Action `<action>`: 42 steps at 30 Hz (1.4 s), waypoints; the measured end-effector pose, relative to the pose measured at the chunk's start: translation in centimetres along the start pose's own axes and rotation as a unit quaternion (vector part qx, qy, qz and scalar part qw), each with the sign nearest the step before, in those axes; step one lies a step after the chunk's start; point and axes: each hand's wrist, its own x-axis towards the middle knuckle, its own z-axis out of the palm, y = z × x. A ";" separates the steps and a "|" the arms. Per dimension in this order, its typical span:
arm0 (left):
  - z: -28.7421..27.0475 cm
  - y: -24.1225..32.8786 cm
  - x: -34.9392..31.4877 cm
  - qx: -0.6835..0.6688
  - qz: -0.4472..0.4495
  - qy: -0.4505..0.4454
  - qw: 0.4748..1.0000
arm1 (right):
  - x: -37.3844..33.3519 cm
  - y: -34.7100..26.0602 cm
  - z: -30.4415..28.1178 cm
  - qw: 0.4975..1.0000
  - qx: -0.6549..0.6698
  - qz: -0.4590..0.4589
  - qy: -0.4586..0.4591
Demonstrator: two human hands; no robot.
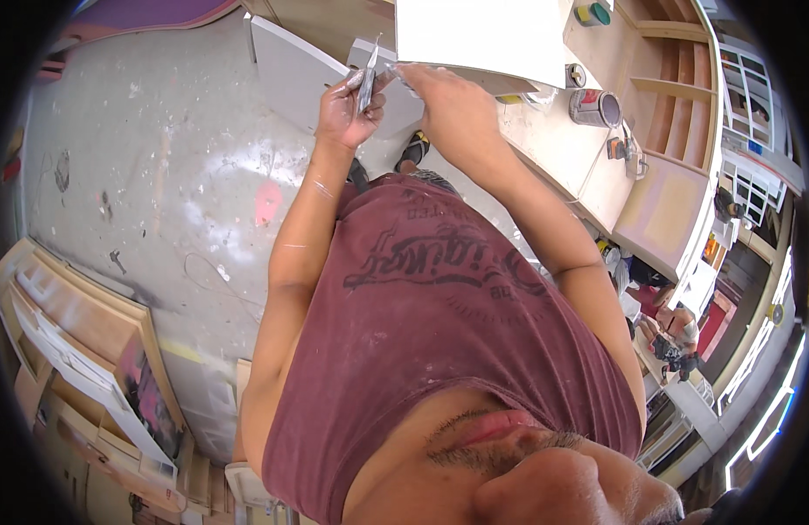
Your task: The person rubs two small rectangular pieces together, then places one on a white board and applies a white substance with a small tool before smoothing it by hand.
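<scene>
A thin grey blade tool, apparently a putty knife [368,77], is being gripped in the left hand [348,109], with the fingers closed around its lower part. The long axis of the blade is being held nearly upright in the picture, its tip pointing away from the body toward the white panel [479,35] lying on the desk [588,166].

The right hand [453,105] is being held just beside the left hand, on its right. Its fingers are being brought to the lower edge of the white panel and close to the blade; whether anything is being pinched in them cannot be told from this view.

The blade is thus lying between the two hands, nearer the left hand that grips it. The panel edge is lying just beyond both hands.

An open metal can [595,108] is standing on the desk, to the right of the right hand and apart from it. A second white board [291,74] is leaning below the desk, over the concrete floor [160,175].
</scene>
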 end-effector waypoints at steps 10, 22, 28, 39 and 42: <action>5.1 -2.0 -4.4 0.192 0.189 0.171 0.948 | -0.5 2.9 -1.1 0.857 0.453 0.193 0.152; 9.0 -2.6 -5.8 0.252 0.257 0.249 0.899 | -2.0 4.5 -1.4 0.892 0.370 0.258 0.029; 9.9 -3.0 -6.7 0.250 0.289 0.260 0.887 | -2.1 4.4 -1.1 0.678 0.665 0.310 0.037; 5.0 -3.3 -8.3 0.406 0.201 0.286 0.844 | 0.0 5.6 -2.2 0.904 0.384 0.190 -0.004; 3.5 -2.9 -8.7 0.344 0.190 0.317 0.864 | 0.8 4.0 -1.9 0.977 0.191 0.093 0.028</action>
